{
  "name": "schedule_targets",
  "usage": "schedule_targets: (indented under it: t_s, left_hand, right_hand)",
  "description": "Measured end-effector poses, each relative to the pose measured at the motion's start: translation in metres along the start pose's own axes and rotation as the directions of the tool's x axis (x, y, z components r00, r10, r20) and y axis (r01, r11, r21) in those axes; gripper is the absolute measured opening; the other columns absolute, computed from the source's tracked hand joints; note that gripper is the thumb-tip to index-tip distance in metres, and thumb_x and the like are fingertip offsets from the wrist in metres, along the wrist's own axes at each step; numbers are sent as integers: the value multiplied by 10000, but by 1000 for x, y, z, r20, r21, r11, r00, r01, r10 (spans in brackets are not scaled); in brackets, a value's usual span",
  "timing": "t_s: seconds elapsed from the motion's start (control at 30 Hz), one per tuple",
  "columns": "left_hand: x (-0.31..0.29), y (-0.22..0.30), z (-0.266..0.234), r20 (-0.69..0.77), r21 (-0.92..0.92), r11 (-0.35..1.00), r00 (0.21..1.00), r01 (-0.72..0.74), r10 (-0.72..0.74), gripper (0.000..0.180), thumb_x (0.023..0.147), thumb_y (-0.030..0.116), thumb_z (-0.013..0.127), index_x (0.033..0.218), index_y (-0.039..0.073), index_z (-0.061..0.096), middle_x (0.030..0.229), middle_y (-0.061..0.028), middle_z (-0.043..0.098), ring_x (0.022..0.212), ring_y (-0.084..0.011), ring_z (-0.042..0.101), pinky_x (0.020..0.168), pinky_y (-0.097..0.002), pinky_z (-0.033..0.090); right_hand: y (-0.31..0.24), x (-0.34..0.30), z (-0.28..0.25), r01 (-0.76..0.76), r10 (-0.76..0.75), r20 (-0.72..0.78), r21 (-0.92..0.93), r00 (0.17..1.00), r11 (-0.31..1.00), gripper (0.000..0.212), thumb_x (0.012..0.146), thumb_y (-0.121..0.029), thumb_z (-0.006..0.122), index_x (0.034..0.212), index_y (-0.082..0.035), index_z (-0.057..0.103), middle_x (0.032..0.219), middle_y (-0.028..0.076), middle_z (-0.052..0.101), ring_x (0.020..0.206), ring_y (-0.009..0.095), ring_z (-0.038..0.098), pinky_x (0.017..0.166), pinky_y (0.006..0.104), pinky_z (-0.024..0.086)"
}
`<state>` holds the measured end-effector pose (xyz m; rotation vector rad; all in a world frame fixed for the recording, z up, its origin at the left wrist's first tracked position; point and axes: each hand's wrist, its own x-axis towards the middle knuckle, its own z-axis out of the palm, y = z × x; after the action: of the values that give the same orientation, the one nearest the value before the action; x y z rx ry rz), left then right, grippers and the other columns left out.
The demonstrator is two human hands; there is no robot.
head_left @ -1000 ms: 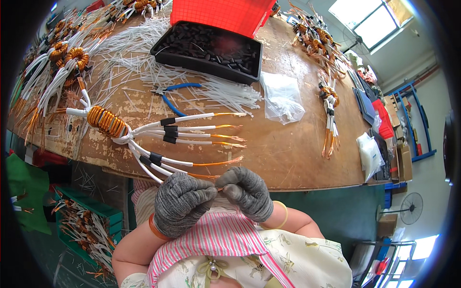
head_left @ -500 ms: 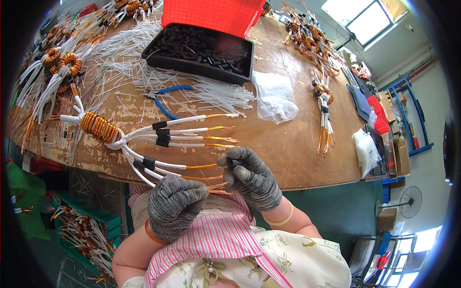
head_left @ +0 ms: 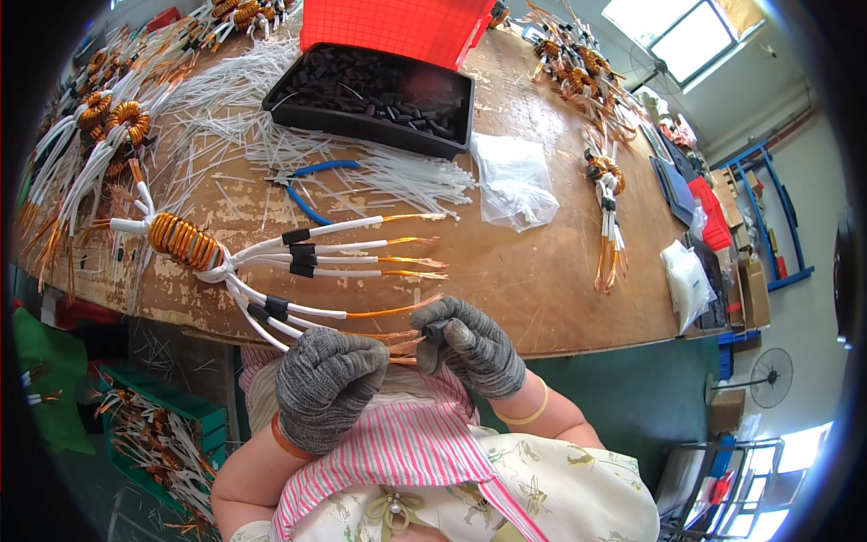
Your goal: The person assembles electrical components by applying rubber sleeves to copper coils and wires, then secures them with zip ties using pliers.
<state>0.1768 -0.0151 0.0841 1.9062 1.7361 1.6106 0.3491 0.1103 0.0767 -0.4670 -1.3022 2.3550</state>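
A toroidal coil (head_left: 183, 242) wound with copper wire lies at the table's near left, its white-sleeved leads fanning right to bare copper strand ends. Short black sleeves (head_left: 302, 257) sit around several leads. My left hand (head_left: 330, 388), in a grey knit glove, is closed on the lowest white lead (head_left: 271, 336) at the table edge; the copper ends stick out past its fingers. Just right of it, my gloved right hand (head_left: 477, 350) pinches a small black sleeve (head_left: 435, 331) between thumb and fingers, close to those copper ends. Whether the sleeve touches a strand I cannot tell.
Beyond the coil lie blue-handled cutters (head_left: 312, 191) and loose white cable ties (head_left: 415, 176). A black box (head_left: 379, 135) of sleeves with a red lid, a clear bag (head_left: 515, 185) and more coils (head_left: 607, 185) are on the table. A green crate (head_left: 212, 434) stands below left.
My right fingers have turned and drawn nearer the copper ends, and the black sleeve in them now shows plainly. My left hand keeps its grip on the lead.
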Motion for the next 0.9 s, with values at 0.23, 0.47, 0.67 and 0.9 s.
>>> schedule_targets:
  t_s: [0.23,0.47,0.67,0.9]
  left_hand:
    - [0,2,1,24,-13,999,999,44,-43,224,660,10,726,857,83,648,832,-63,637,759,-239,601,699,-348,478]
    - [2,0,1,7,9,1000,1000,-18,18,221,673,-27,715,862,68,650,801,-47,619,633,-151,541,590,-264,456]
    - [2,1,2,24,11,999,999,-35,35,223,669,-13,724,862,69,650,809,-58,626,667,-171,570,612,-276,472]
    - [-2,0,-1,43,-21,999,998,-43,44,227,669,-8,727,867,66,645,827,-76,636,714,-214,601,649,-303,483]
  right_hand:
    - [1,-2,2,27,-28,-11,-80,1000,996,422,883,-343,558,1089,24,527,806,105,606,700,178,613,620,281,505]
    - [0,-2,4,21,-12,85,-106,996,994,377,930,-281,497,1168,11,509,888,67,595,780,126,574,691,257,478]
    - [-6,1,12,-4,22,80,-215,997,977,326,938,-208,488,1179,12,498,950,58,595,814,111,575,738,264,489]
    - [-3,1,20,-22,56,81,-367,995,930,317,867,-214,605,1106,-14,547,943,60,619,819,123,602,698,268,512]
